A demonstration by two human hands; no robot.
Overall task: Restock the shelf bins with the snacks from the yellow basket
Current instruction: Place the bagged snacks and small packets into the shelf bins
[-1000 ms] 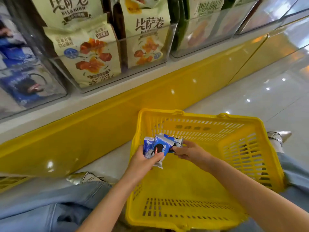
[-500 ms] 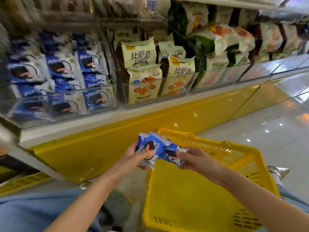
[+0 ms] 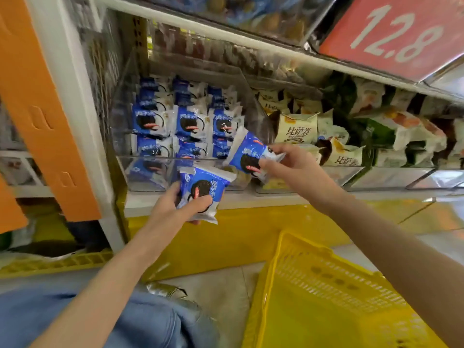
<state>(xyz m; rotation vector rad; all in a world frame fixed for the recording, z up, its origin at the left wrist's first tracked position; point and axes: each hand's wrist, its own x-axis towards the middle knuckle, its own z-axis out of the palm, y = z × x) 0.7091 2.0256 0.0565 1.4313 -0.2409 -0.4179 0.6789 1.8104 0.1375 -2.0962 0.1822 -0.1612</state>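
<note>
Right hand pinches a blue cookie packet at the clear bin lip, left hand grips another below; drop each upright into the matching rows, yellow basket alongside.

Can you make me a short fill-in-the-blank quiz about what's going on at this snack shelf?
1. The left hand grips a ____-and-white cookie packet.
2. The right hand pinches a second packet in front of the clear bin; the basket below is coloured ____.
3. The red price sign overhead reads ____.

Missing words: blue; yellow; 12.8
</note>
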